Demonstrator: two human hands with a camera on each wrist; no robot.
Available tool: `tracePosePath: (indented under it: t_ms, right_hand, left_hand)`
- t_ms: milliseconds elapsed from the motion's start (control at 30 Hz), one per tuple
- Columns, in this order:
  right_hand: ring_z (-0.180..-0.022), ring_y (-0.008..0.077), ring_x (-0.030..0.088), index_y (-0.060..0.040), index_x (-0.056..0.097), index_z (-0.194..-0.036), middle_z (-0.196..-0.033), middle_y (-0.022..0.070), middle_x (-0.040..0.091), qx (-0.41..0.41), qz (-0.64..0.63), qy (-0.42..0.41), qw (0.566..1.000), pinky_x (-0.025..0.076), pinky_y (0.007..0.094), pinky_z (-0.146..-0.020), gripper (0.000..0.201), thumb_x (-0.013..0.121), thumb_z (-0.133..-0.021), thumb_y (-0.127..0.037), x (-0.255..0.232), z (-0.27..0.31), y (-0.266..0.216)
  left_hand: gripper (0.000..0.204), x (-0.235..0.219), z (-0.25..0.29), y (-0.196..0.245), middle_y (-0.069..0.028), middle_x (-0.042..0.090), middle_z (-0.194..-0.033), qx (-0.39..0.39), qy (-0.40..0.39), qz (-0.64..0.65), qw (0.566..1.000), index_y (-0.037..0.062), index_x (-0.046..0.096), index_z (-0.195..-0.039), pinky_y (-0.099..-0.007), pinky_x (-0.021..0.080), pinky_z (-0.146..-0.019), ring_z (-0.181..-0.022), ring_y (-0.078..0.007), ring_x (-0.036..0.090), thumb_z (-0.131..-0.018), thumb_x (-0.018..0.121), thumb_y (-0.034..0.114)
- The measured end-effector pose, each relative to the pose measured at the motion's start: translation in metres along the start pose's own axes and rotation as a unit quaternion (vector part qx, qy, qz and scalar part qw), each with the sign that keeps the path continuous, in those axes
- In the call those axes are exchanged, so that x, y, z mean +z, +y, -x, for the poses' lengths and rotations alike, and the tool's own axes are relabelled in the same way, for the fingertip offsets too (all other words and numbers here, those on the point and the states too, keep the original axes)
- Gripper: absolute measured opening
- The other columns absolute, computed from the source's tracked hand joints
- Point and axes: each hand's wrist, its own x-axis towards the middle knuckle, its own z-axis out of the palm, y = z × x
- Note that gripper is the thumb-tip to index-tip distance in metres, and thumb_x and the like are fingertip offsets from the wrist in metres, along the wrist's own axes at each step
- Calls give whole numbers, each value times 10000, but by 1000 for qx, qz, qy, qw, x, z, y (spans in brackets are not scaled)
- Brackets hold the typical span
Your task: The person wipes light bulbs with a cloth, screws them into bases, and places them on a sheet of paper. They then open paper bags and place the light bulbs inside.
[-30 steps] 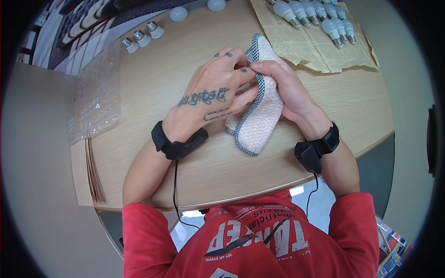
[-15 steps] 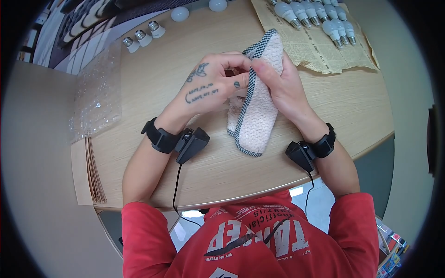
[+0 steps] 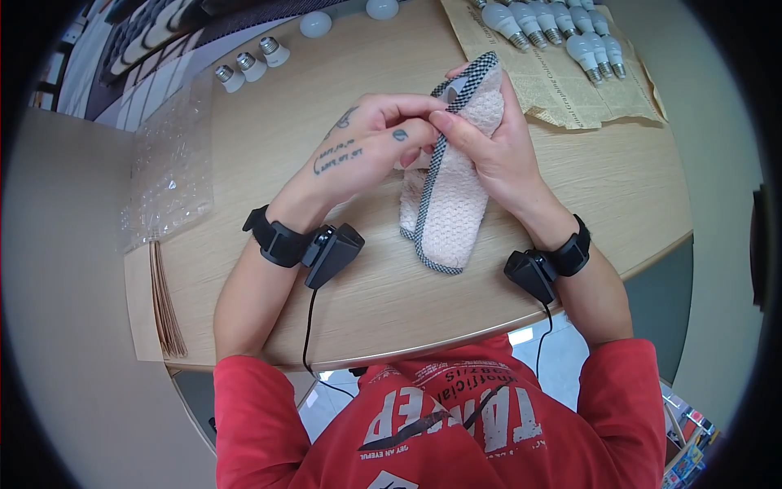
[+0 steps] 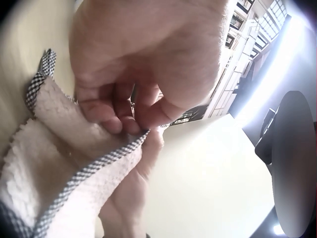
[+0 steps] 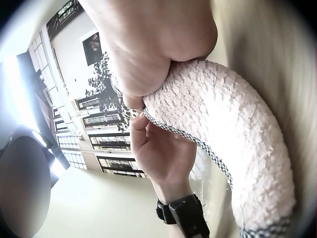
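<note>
A pale pink textured cloth (image 3: 454, 204) with a checkered black-and-white edge hangs folded between both hands above the table. The left hand (image 3: 358, 151) pinches the cloth's edge with curled fingers; in the left wrist view that hand (image 4: 143, 59) covers part of the cloth (image 4: 59, 129). On the other side the right hand (image 3: 507, 159) grips the cloth, thumb laid over its checkered edge. A small whitish, shiny patch shows inside the fold near the top; what it is cannot be told. The right wrist view has the cloth (image 5: 223, 129) curving down from the right hand (image 5: 153, 44).
Three bulbs (image 3: 274, 54) stand base-up at the back left, with two round white bulbs (image 3: 316, 24) beyond. Several bulbs (image 3: 583, 50) lie on printed brown paper (image 3: 562, 102) at the back right. Clear plastic wrap (image 3: 167, 175) and folded brown paper (image 3: 167, 306) are at the left.
The left hand has turned, its back now facing less toward the head camera, and its fingers have shifted at the cloth's edge. The cloth's top has moved right and opened slightly.
</note>
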Motion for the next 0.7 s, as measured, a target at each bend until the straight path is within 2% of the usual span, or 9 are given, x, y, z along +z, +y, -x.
tracePosePath:
  t_ms: [100, 200, 300, 400, 433, 533, 600, 700]
  right_hand:
    - [-876, 99, 645, -18, 495, -1176, -993, 57, 652, 12, -5, 21, 1000, 539, 242, -741, 399, 731, -902, -186, -1, 1, 2]
    - [-859, 87, 631, -15, 533, -1147, -961, 46, 654, 18, -4, 31, 999, 529, 237, -731, 379, 727, -909, -236, -1, 2, -2]
    - [-830, 73, 609, -14, 578, -1103, -926, 34, 653, 8, 6, 51, 999, 510, 226, -709, 359, 701, -927, -302, 1, 2, -1]
    - [-781, 57, 586, -15, 625, -1018, -879, 21, 653, 22, 24, 85, 996, 480, 213, -673, 341, 664, -950, -347, 0, 3, 1]
    - [-763, 52, 578, -16, 640, -985, -861, 16, 653, 31, 31, 96, 994, 469, 208, -659, 343, 651, -958, -358, 0, 3, 1]
    - [-724, 46, 568, -18, 666, -903, -804, 6, 648, 100, 39, 169, 980, 450, 211, -635, 342, 625, -976, -349, -13, -3, -1]
    - [-703, 48, 566, -19, 672, -895, -785, 2, 649, 85, 56, 169, 980, 449, 223, -623, 335, 617, -983, -337, -14, -4, 1]
    - [-685, 60, 567, -10, 671, -897, -769, 10, 653, 74, 66, 154, 983, 458, 238, -626, 287, 636, -964, -287, -10, -5, -1]
  left_hand:
    - [236, 5, 2, 6, 31, 581, -811, 9, -11, -50, 999, 8, 661, -1128, -219, 442, -681, -728, -55, 514, -933, 607, 130]
    - [220, 10, 1, -1, 15, 633, -831, 70, 11, -98, 993, 37, 700, -1060, -228, 460, -698, -769, -73, 561, -901, 636, 175]
    - [194, 10, 1, 1, 5, 651, -838, 69, 24, -148, 986, 49, 709, -1027, -255, 474, -712, -762, -88, 573, -898, 663, 186]
    - [189, 11, -3, -8, 1, 659, -820, 97, 58, -130, 985, 56, 724, -967, -260, 466, -687, -736, -92, 575, -883, 711, 225]
    - [196, 10, -2, -8, 1, 660, -811, 93, 51, -159, 982, 55, 728, -949, -258, 460, -674, -727, -95, 576, -878, 721, 237]
    - [198, 12, 1, -1, 5, 653, -796, 86, 38, -228, 969, 42, 732, -907, -234, 446, -658, -719, -88, 570, -868, 743, 236]
    - [168, 17, 1, 6, 10, 634, -801, 84, 40, -254, 963, 21, 721, -896, -199, 442, -677, -739, -61, 556, -873, 747, 185]
    - [177, 9, -1, 3, 20, 632, -785, 95, 62, -191, 975, 35, 726, -919, -188, 395, -621, -668, -49, 516, -890, 734, 210]
